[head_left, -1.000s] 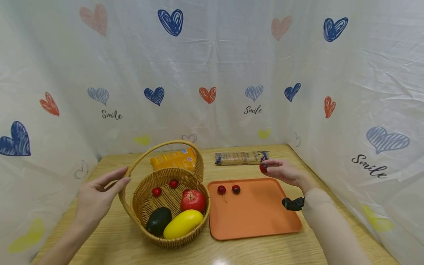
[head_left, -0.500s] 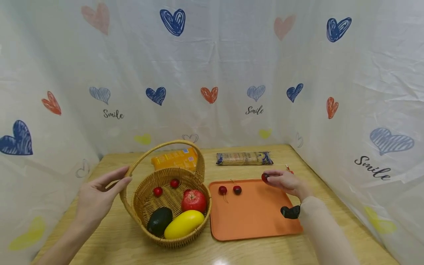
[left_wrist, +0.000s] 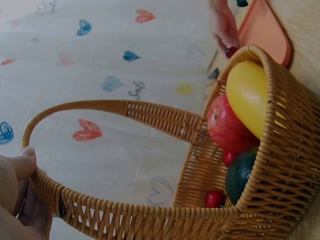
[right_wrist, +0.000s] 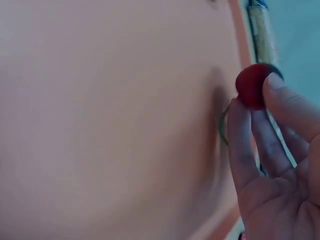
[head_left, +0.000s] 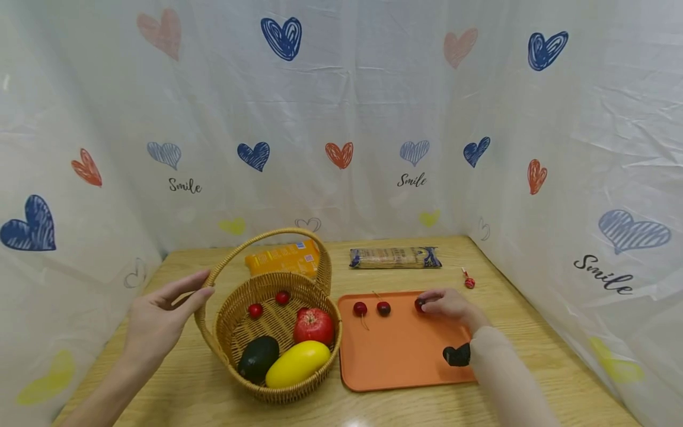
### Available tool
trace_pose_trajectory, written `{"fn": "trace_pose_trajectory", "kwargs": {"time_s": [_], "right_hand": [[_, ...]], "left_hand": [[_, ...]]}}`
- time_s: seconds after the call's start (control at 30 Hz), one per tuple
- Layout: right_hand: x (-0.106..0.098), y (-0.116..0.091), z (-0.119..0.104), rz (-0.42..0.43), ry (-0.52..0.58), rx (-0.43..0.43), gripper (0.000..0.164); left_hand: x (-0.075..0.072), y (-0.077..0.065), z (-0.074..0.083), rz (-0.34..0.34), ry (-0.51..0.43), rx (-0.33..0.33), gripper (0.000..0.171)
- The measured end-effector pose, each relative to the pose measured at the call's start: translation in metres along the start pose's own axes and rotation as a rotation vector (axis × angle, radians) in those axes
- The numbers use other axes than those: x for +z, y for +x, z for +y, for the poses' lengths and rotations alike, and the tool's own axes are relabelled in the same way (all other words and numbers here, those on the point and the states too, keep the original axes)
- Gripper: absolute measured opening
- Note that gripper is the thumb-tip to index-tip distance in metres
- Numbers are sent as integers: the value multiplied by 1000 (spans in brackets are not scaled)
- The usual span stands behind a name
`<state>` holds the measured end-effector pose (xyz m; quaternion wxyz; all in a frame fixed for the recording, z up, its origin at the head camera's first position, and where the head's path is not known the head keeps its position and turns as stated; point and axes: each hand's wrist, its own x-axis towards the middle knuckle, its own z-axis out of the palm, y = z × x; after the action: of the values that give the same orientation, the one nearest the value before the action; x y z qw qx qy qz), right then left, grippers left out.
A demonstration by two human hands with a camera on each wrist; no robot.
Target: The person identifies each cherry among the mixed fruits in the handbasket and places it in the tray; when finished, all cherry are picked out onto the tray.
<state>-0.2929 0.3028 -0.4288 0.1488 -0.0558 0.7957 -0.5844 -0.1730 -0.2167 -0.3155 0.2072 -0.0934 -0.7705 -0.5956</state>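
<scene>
My left hand [head_left: 160,317] pinches the handle of a wicker basket [head_left: 224,356] between thumb and fingers. Inside the basket lie a red pomegranate [head_left: 313,326], a yellow mango-shaped fruit [head_left: 299,364], a dark green avocado [head_left: 258,357] and small cherries [head_left: 255,310]. My right hand [head_left: 450,308] holds a dark red cherry [right_wrist: 251,86] between thumb and fingertips, close over the back right part of an orange tray [head_left: 395,362]. A thin green stem hangs from that cherry in the right wrist view. Two cherries with stems [head_left: 383,308] rest at the tray's back left.
Behind the tray lies a clear packet of noodles [head_left: 395,257] with blue ends. An orange packet [head_left: 283,259] sits behind the basket. Near the table's right edge is a red wrapped lollipop [head_left: 469,281]. A curtain printed with hearts [head_left: 341,107] surrounds the table.
My right hand has come down toward me with the cherry, from beside the noodle packet to over the tray. The lollipop has come into sight behind it. My left hand keeps its grip.
</scene>
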Motion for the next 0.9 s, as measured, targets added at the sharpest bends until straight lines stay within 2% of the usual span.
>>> {"fn": "trace_pose_trajectory", "kwargs": {"time_s": [0.1,0.3,0.5,0.67,0.83,0.9], "right_hand": [[5,0,0,18,-91,27,36],[13,0,-1,75,-133,75,34],[12,1,-3,69,-154,82,38],[7,2,-5,78,-37,52,44],[4,2,-10,144,97,-26,49],[6,2,-13,146,151,-59,51]], "left_hand": [[0,0,0,5,5,-4,36],[0,-1,0,11,12,-11,36],[-1,-2,1,10,46,-24,37],[-1,-2,2,10,77,-19,37],[0,-1,2,12,56,-12,36],[0,-1,1,11,36,-12,36]]}}
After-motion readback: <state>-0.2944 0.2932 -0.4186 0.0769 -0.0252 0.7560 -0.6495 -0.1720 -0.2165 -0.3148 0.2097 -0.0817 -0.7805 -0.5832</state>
